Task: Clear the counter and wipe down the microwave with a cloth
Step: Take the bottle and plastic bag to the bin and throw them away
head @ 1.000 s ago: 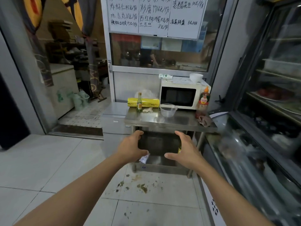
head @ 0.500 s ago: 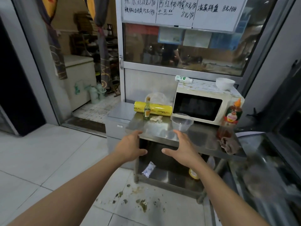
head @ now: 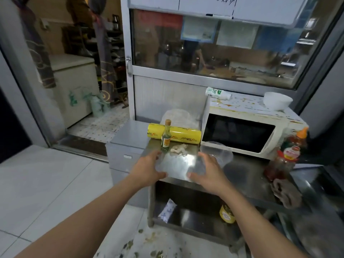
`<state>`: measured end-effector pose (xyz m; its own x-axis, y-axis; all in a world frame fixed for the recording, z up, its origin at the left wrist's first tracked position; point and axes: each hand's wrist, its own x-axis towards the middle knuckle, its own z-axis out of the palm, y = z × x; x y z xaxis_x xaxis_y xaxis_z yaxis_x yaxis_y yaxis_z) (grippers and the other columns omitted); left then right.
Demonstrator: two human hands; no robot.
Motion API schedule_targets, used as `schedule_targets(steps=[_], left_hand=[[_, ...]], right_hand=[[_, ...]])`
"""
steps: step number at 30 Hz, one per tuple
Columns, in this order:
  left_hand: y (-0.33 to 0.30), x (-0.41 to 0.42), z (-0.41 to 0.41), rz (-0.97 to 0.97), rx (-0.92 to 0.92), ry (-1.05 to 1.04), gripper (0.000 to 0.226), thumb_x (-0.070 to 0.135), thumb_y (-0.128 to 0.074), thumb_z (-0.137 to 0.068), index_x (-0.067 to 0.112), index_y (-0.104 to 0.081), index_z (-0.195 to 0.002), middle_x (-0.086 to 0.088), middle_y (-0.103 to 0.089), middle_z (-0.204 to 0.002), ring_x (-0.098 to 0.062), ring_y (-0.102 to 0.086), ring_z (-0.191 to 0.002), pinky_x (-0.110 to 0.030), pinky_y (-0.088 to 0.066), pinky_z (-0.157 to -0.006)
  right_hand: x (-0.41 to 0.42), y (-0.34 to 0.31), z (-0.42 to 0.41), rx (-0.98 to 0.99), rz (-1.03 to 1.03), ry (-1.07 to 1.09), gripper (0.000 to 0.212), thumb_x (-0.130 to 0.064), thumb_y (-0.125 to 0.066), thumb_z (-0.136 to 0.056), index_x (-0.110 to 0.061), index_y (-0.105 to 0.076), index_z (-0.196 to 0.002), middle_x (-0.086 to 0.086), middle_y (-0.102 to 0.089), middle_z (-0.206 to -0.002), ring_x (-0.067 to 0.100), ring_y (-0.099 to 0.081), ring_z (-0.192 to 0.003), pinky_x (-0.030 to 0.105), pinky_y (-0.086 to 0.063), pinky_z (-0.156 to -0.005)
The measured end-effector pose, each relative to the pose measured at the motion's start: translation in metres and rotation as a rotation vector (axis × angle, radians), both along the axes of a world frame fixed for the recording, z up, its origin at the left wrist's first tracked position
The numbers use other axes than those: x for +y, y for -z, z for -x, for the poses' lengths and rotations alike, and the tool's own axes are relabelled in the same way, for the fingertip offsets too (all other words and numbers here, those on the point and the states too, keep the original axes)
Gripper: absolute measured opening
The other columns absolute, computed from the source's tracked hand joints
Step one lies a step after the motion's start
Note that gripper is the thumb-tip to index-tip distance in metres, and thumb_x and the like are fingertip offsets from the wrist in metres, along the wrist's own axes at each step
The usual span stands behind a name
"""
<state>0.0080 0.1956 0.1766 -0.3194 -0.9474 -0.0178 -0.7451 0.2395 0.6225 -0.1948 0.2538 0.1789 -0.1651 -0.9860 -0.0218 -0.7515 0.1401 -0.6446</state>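
OK, both hands out over the front edge of the steel counter (head: pixel 242 170), fingers spread, grasping nothing. Left hand (head: pixel 149 169) just in front of the small green glass bottle (head: pixel 165 136); right hand (head: pixel 206 172) beside the clear plastic container (head: pixel 221 155). Yellow cling-film roll (head: pixel 175 134) lies behind the bottle. Stained white microwave (head: pixel 240 133) at the back right, white bowl (head: pixel 277 100) on top. Brown cloth (head: pixel 286 194) on the counter's right end, by 2 sauce bottles (head: pixel 284 161).
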Motion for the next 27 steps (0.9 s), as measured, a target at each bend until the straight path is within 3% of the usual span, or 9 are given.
schedule_targets(steps=[11, 15, 19, 24, 27], left_hand=[[0.025, -0.127, 0.025, -0.065, -0.051, 0.025, 0.073, 0.029, -0.076, -0.075, 0.019, -0.039, -0.136, -0.003, -0.053, -0.131, -0.021, -0.051, -0.118, -0.029, -0.041, -0.095], [0.04, -0.158, 0.037, -0.085, -0.056, -0.006, 0.073, 0.029, -0.077, -0.073, 0.022, -0.04, -0.136, -0.002, -0.053, -0.132, -0.019, -0.051, -0.119, -0.03, -0.041, -0.097], [0.056, -0.186, 0.047, -0.103, -0.068, -0.067, 0.073, 0.03, -0.076, -0.074, 0.024, -0.039, -0.137, -0.002, -0.054, -0.131, -0.018, -0.051, -0.116, -0.03, -0.043, -0.095], [0.079, -0.214, 0.058, -0.1, -0.081, -0.101, 0.075, 0.029, -0.077, -0.074, 0.02, -0.038, -0.138, -0.004, -0.053, -0.131, -0.018, -0.051, -0.117, -0.028, -0.043, -0.096], [0.093, -0.233, 0.064, -0.111, -0.092, -0.131, 0.074, 0.029, -0.078, -0.073, 0.021, -0.039, -0.136, -0.003, -0.054, -0.131, -0.019, -0.052, -0.117, -0.029, -0.044, -0.097]], right_hand=[[-0.127, 0.038, 0.021, -0.002, -0.078, 0.031, 0.073, -0.035, -0.067, -0.083, -0.029, -0.027, -0.143, 0.0, -0.025, -0.15, 0.019, -0.024, -0.138, 0.031, -0.027, -0.107], [-0.178, 0.06, 0.036, 0.015, -0.091, -0.027, 0.067, -0.033, -0.068, -0.082, -0.024, -0.035, -0.14, 0.005, -0.034, -0.144, 0.022, -0.03, -0.133, 0.028, -0.027, -0.104], [-0.229, 0.094, 0.052, 0.047, -0.129, -0.074, 0.074, -0.036, -0.067, -0.083, -0.02, -0.031, -0.145, 0.003, -0.03, -0.15, 0.021, -0.026, -0.138, 0.031, -0.023, -0.11], [-0.283, 0.139, 0.063, 0.025, -0.126, -0.099, 0.069, -0.031, -0.067, -0.082, -0.016, -0.036, -0.142, 0.005, -0.038, -0.145, 0.022, -0.031, -0.135, 0.03, -0.026, -0.109], [-0.312, 0.166, 0.067, 0.137, -0.125, -0.126, 0.072, -0.04, -0.067, -0.081, -0.018, -0.035, -0.143, 0.005, -0.038, -0.146, 0.024, -0.032, -0.134, 0.034, -0.026, -0.111]])
